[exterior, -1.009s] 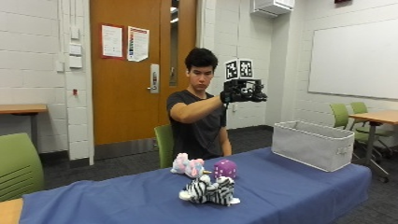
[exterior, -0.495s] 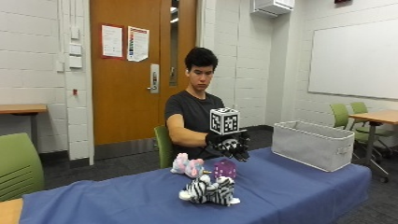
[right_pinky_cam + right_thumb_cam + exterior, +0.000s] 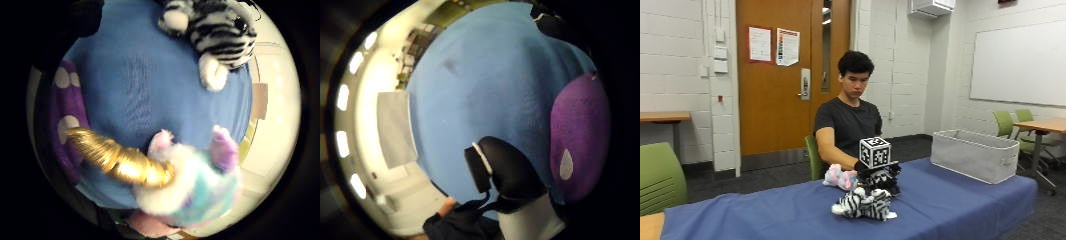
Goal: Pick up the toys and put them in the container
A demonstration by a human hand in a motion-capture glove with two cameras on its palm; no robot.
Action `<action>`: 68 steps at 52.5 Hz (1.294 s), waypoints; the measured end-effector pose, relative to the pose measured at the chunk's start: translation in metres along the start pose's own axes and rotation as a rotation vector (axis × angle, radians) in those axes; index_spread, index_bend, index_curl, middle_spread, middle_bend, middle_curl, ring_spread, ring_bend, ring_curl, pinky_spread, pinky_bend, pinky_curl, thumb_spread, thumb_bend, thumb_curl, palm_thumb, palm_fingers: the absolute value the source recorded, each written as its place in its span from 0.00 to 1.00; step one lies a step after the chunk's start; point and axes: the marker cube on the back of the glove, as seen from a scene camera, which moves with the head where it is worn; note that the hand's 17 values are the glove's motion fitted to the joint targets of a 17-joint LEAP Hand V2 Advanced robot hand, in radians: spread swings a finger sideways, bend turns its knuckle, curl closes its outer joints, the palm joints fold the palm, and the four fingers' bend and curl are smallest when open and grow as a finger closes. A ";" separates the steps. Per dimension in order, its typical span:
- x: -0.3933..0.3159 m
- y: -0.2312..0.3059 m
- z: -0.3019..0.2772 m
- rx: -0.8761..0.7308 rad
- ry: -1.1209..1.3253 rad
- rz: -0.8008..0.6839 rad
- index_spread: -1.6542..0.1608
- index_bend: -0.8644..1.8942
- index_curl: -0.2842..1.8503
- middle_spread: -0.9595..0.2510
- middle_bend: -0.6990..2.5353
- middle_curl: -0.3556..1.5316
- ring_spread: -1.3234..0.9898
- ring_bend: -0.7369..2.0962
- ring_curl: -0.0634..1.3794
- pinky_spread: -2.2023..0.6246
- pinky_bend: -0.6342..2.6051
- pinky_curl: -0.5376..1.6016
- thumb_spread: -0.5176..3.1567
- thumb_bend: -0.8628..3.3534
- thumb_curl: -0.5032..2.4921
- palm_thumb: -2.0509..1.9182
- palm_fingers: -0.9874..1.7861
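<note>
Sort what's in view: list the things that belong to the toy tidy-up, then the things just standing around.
Part of the job:
- zebra plush
- unicorn plush
- purple spotted toy, under the gloved right hand
- grey container

Just there:
- blue-covered table
- green chairs
- whiteboard
- door

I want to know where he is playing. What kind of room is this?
Probably a classroom or meeting room: a whiteboard on the wall, tables with green chairs, and a wooden door with notices.
</note>
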 end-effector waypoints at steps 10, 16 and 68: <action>0.001 0.002 0.006 0.100 -0.006 0.016 0.74 0.43 0.35 0.70 0.26 0.37 0.42 0.33 0.22 0.73 0.38 0.44 0.47 0.21 0.23 0.53 0.43; 0.001 0.002 0.000 0.163 0.034 0.015 0.74 0.52 0.39 0.67 0.26 0.36 0.39 0.35 0.23 0.71 0.37 0.43 0.49 0.21 0.23 0.54 0.53; -0.213 -0.019 -0.263 0.357 0.039 -0.258 0.73 0.46 0.66 0.54 0.56 0.54 0.42 0.71 0.42 0.61 0.46 0.46 0.44 0.24 0.36 0.69 0.80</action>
